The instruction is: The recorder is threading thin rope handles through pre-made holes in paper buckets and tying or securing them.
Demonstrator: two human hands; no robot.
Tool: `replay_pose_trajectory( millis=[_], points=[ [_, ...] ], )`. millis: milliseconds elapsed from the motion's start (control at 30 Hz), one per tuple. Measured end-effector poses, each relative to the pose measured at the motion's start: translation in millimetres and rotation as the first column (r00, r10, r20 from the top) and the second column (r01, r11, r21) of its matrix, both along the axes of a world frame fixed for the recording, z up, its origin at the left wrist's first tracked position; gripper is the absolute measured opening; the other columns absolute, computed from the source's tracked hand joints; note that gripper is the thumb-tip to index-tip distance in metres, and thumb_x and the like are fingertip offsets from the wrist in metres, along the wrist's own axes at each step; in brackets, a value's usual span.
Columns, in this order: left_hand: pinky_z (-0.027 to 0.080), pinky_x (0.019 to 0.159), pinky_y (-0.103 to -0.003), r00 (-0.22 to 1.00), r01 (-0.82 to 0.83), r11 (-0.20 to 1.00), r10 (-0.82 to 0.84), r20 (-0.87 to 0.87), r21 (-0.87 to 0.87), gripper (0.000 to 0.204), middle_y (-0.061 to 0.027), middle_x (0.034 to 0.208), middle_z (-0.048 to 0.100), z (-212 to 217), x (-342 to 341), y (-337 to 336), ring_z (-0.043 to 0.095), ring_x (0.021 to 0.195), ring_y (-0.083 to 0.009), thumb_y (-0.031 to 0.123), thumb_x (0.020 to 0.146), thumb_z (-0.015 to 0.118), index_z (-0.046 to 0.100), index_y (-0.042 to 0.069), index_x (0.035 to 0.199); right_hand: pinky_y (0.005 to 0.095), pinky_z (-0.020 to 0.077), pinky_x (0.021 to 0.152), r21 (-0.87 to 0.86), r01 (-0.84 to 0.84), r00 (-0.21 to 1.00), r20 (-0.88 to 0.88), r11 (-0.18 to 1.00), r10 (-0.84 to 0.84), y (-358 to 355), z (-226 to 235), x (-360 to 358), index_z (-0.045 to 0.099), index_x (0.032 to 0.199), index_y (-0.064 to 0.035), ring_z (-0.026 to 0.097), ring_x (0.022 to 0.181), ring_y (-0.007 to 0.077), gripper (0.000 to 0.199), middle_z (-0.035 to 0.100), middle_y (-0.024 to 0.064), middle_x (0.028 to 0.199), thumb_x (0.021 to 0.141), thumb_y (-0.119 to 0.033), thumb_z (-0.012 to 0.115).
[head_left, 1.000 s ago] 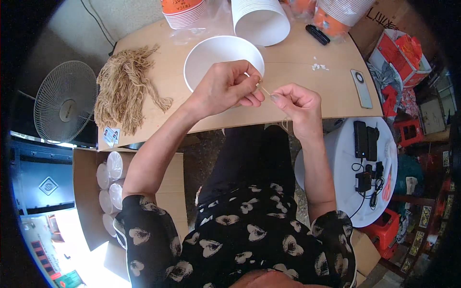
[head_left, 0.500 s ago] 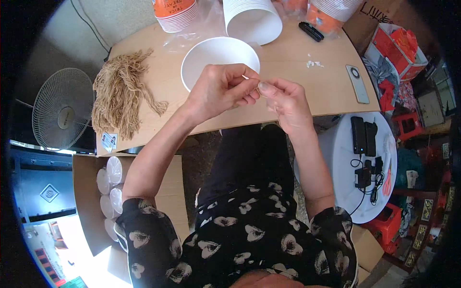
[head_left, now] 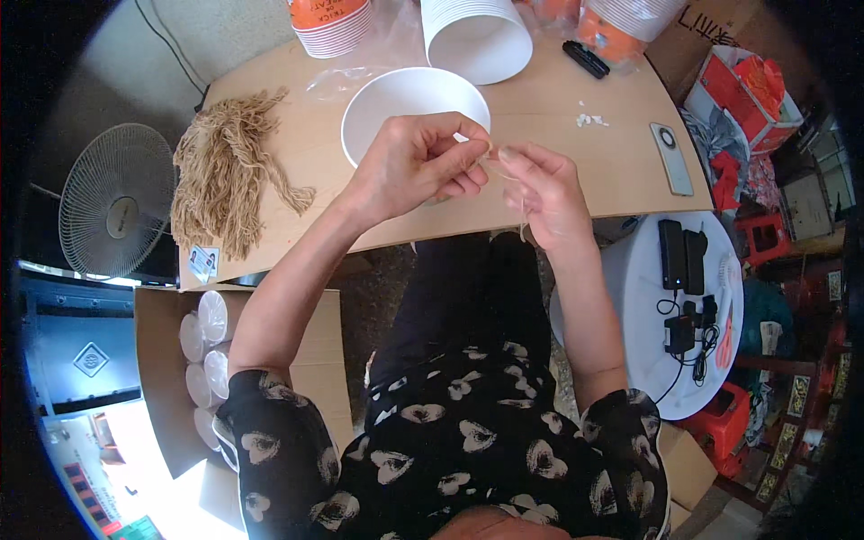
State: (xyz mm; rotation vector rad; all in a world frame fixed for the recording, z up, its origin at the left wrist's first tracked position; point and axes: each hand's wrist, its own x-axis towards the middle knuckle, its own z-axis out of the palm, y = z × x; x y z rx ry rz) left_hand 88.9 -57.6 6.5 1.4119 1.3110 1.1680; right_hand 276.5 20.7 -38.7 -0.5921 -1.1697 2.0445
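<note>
Over the table's near edge both my hands are raised close together. My left hand point(head_left: 418, 166) is closed, thumb and forefinger pinching a thin tan string point(head_left: 523, 227). Just to its right, my right hand point(head_left: 544, 193) has its thumb and forefinger pressed together on the same string, with an end hanging below its fingers. Behind my left hand a white paper bucket point(head_left: 396, 99) stands with its mouth up, partly hidden by that hand. A thick bundle of tan strings point(head_left: 225, 175) lies at the table's left side.
Behind are stacked white buckets point(head_left: 477, 45) lying tilted, orange buckets point(head_left: 328, 18) and a black tool point(head_left: 585, 59). White scraps point(head_left: 591, 119) and a phone point(head_left: 671, 160) lie right. A fan point(head_left: 120, 202) and an open carton point(head_left: 315, 360) stand left; a white round stool point(head_left: 630, 297) holds chargers.
My right hand has drawn slightly away to the right, widening the gap between my fingertips and showing more string. My left hand stays nearly in place.
</note>
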Motion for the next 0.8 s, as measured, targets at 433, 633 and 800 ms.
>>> replay_pose_trajectory(
  millis=[433,633,800],
  points=[
    [0.054,0.056,-0.019,1.0,0.003,1.0,-0.003,-0.026,0.009,0.019,-0.0047,0.076,0.071,2,2,1,0.069,0.069,-0.007,0.015,0.098,0.063,0.07,0.001,0.108,0.0212,0.0311,0.051,-0.033,-0.075,0.997,-0.017,0.997,0.075,5,-4,-3,0.07,0.103,-0.0022,0.033,0.047,0.0017,0.018,0.045,-0.0102,0.057,0.088,-0.012,0.072],
    [0.056,0.06,-0.02,1.0,0.027,0.998,-0.026,0.008,-0.062,0.024,-0.0064,0.078,0.072,9,2,-2,0.07,0.071,-0.0085,0.016,0.099,0.062,0.065,0.001,0.117,0.0211,0.0314,0.051,-0.05,-0.013,1.0,-0.007,0.999,0.013,2,0,-4,0.07,0.101,-0.0025,0.031,0.046,0.0013,0.016,0.043,-0.0103,0.057,0.089,-0.013,0.069],
    [0.057,0.062,-0.022,1.0,0.028,0.996,-0.028,0.004,-0.084,0.026,-0.0082,0.082,0.073,15,1,-3,0.071,0.074,-0.0102,0.016,0.099,0.062,0.059,0.001,0.12,0.0212,0.0306,0.051,-0.048,-0.042,0.999,-0.007,0.998,0.041,0,6,-1,0.069,0.102,-0.0014,0.03,0.046,0.0014,0.02,0.039,-0.0105,0.057,0.091,-0.019,0.068]
  ],
)
